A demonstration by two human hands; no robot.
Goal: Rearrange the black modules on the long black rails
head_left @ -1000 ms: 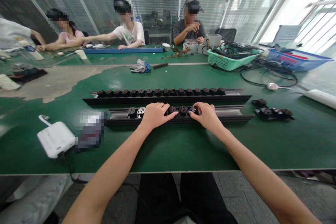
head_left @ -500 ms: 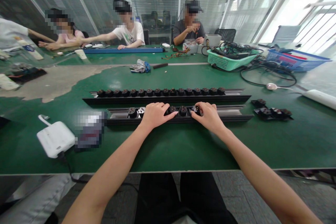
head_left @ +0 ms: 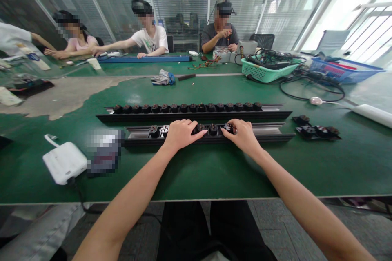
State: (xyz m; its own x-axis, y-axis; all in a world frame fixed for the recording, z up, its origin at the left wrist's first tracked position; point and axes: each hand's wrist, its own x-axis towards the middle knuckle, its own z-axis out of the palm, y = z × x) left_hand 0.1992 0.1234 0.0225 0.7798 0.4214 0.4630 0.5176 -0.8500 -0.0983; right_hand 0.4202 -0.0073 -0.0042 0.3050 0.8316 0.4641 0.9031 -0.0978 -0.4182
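Note:
Two long black rails lie across the green table. The far rail [head_left: 275, 114] carries a full row of several black socket modules [head_left: 183, 107]. The near rail [head_left: 269, 135] holds a few modules at its middle. My left hand [head_left: 180, 133] rests palm down on the near rail, fingers spread over the modules there. My right hand [head_left: 242, 133] lies beside it, its fingertips pinching a black socket module [head_left: 228, 127] in the rail. Two modules [head_left: 158, 131] show left of my left hand.
Loose socket modules [head_left: 315, 131] lie to the right of the rails. A white box with a cable [head_left: 65, 162] sits at the near left. A green basket of cables [head_left: 266, 69] and a blue basket [head_left: 343, 70] stand far right. Several people work at the far side.
My right hand has slid slightly left along the near rail with the module under its fingertips. My left hand has stayed in place.

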